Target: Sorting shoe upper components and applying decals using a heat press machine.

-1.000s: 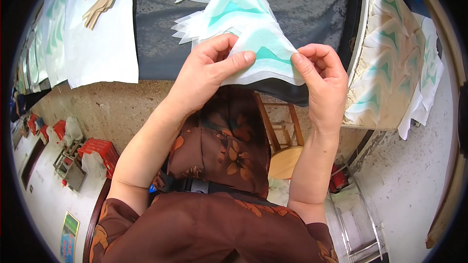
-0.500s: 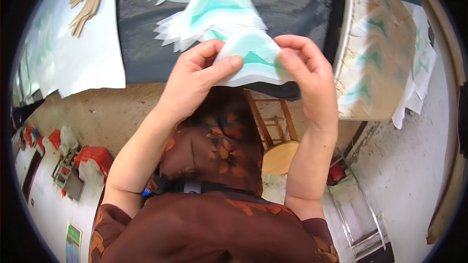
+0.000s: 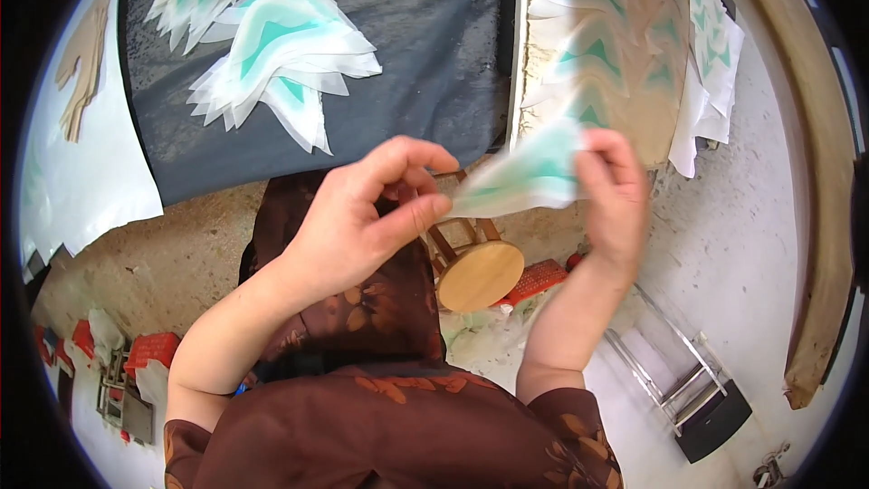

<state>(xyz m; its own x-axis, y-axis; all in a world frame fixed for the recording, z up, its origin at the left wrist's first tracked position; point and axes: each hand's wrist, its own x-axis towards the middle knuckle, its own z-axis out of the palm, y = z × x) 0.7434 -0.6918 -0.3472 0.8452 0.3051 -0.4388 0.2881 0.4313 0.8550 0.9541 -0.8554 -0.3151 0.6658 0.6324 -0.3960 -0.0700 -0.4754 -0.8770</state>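
Observation:
A thin, translucent white piece with a green band [image 3: 529,177], paper or cloth, hangs blurred between my hands. My right hand [image 3: 617,204] pinches its right edge, near the front of the board on the right. My left hand [image 3: 367,213] is at the piece's pointed left corner, thumb and forefinger apart; whether the thumb tip still touches it is unclear. Beyond my left hand, a fanned pile of similar white-and-green pieces [image 3: 281,45] lies on the dark cloth-covered table [image 3: 425,100]. More such pieces overlap in rows on the tan board [image 3: 665,113].
A white sheet [image 3: 90,172] with tan paper cutouts [image 3: 83,68] lies at the left. Below the table edge stand a round wooden stool [image 3: 480,276], a red crate [image 3: 534,281] and a metal-framed chair [image 3: 679,380]. A wooden beam [image 3: 819,217] curves along the far right.
My hands and the piece have moved right, from in front of the pile toward the board. My left fingers have opened from their grip on the piece. The view has shifted right.

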